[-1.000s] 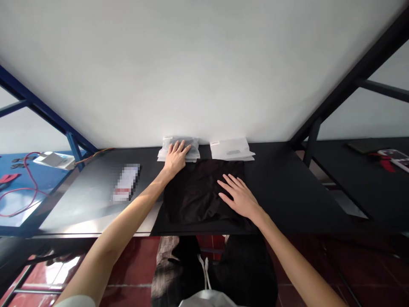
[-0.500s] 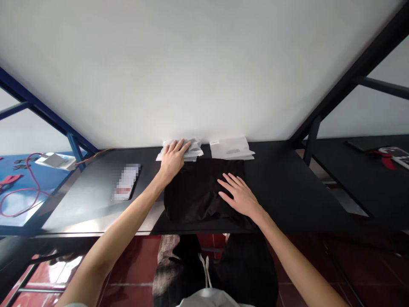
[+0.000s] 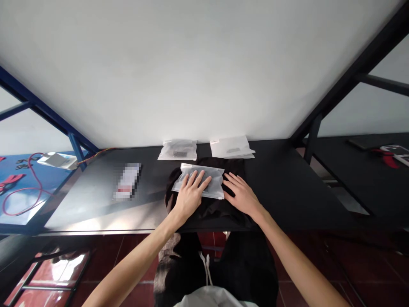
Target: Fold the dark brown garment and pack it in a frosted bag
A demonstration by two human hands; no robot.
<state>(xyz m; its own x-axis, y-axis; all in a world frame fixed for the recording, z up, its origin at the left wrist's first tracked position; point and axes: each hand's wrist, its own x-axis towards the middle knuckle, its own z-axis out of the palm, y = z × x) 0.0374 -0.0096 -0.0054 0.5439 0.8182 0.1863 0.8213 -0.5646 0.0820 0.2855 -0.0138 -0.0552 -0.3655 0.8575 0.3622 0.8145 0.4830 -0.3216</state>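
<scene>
Head view only, looking down on a black table set against a white wall. Hidden or unclear: a small flat item well to the left of the left hand is blurred out and cannot be identified. The near edge of the black garment is partly covered by both hands and by the bag lying on it, so its full outline cannot be traced. Contents of the bags show only as dark grey patches through frosted plastic; what they are cannot be told.

Containers: one frosted plastic zip bag lies flat on top of the black garment, under the left hand. A second frosted bag lies beyond the left hand against the wall, with a dark patch inside. A small stack of similar bags lies beyond the right hand, also at the wall.

Hands: the left hand is spread open, palm down, fingers resting on the zip bag and pressing it against the garment; it grips nothing. The right hand is likewise open and flat, palm down on the garment, fingertips just at the bag's right edge.

Far left of the left hand, a blue bench carries red cable.
</scene>
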